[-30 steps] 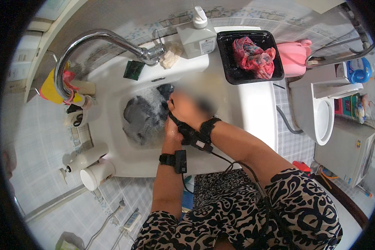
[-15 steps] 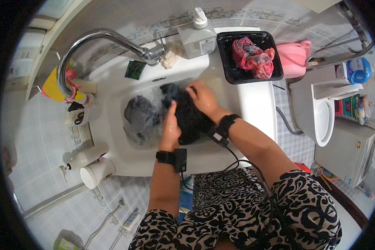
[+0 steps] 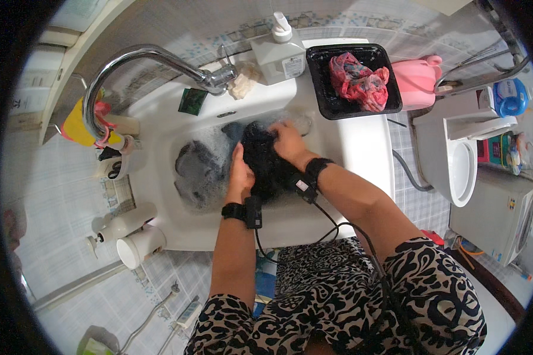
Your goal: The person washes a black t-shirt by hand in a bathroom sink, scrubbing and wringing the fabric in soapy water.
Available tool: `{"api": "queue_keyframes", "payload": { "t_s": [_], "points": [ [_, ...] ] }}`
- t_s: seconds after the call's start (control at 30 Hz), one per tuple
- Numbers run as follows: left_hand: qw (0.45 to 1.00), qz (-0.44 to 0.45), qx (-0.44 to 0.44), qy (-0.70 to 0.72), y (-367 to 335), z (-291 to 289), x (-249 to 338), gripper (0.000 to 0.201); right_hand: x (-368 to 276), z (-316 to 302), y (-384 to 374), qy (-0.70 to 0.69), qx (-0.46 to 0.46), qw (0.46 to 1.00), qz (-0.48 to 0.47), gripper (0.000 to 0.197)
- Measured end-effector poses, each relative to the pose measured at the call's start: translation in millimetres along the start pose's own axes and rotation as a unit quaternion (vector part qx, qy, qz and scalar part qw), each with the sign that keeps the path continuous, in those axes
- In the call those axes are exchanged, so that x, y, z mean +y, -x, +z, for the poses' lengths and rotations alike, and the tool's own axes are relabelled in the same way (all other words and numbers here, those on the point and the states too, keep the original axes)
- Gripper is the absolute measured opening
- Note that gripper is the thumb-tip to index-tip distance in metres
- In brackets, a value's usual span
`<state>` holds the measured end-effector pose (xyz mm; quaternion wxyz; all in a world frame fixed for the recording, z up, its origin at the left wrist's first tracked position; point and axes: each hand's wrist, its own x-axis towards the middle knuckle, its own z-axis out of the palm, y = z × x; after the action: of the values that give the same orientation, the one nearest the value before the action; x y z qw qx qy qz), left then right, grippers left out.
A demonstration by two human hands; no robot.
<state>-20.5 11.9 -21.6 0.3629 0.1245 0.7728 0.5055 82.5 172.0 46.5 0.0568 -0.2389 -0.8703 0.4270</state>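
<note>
In the white sink (image 3: 370, 165), amid sudsy water (image 3: 218, 141), had a black cloth (image 3: 265, 161) bunched between both hands. Held the left hand (image 3: 241, 177) along the left edge of the fabric, with the thumb turned upward and the other fingers hidden behind it (could not tell there whether clenched or slack). Had the fingers of the right hand (image 3: 290, 143) bent into the upper right part of the same cloth, grasping it, though slightly blurred. Wore a black-and-beige patterned garment (image 3: 320, 284), plus a dark band (image 3: 234, 211) on the left wrist, with a small black box (image 3: 253, 212) attached, and another such band on the right. Just left of the black cloth, saw a grey cloth (image 3: 196, 168) lying partly sunk in the water. Along the sink's far edge, noticed a chrome faucet (image 3: 218, 78) with a crumpled pale cloth (image 3: 243, 81) just beside it, a dark green packet (image 3: 192, 101) and a grey pump bottle (image 3: 278, 58). On the far right corner, saw a black tray (image 3: 321, 89) with a crumpled red patterned cloth (image 3: 361, 83) inside, and beyond it a pink container (image 3: 414, 83). Off the left side, found a white pump bottle (image 3: 127, 220) and a white tub (image 3: 137, 245) side by side.
</note>
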Motion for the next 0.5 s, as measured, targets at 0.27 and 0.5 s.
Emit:
{"api": "queue_keyframes", "payload": {
  "t_s": [0.27,0.5],
  "points": [
    [0.934,-0.09,-0.055,0.341,37.5,-0.5,65.3,0.075,-69.5,14.8,54.2,-0.202,-0.028,0.958,-0.2,0.032],
    [0.934,-0.124,0.023,0.334,59.0,23.4,61.5,0.048,-53.2,24.0,10.6,-0.071,-0.03,0.996,-0.04,0.02]
  ]
}}
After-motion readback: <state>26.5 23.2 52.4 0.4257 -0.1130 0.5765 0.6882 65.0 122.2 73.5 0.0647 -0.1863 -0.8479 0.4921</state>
